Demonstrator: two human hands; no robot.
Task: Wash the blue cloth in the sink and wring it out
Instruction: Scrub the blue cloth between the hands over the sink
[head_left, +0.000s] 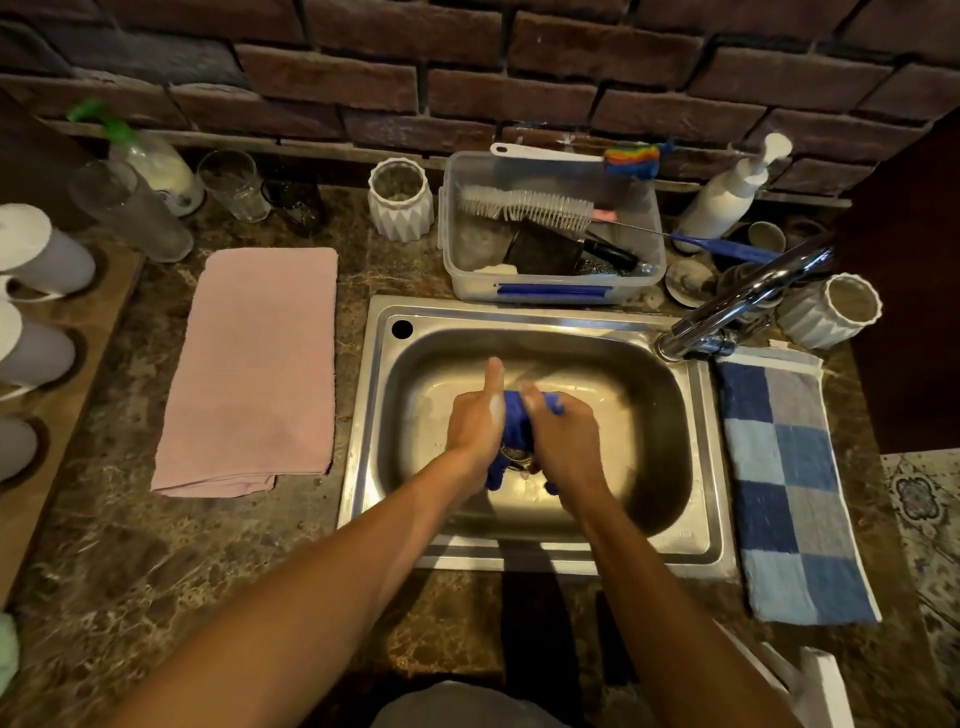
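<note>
From my head view, both my hands are down in the sink (696, 415), above the drain. My left hand (475, 423) is closed round the cloth (517, 421), thumb sticking up toward the far wall of the basin, with white suds on its side. My right hand (563, 434) is wrapped tight on the same cloth just beside the left; the two hands all but touch. The cloth is bunched into a roll between them, one end poking out at the top by my right fingers, the other hanging from under my palms toward the drain. The tap (748, 299) reaches in from the right rear corner; I cannot tell whether water runs. A pink towel (254, 369) lies flat left of the sink, a checked towel (795, 488) right of it, and a tub (550, 291) of brushes sits behind the rim.
</note>
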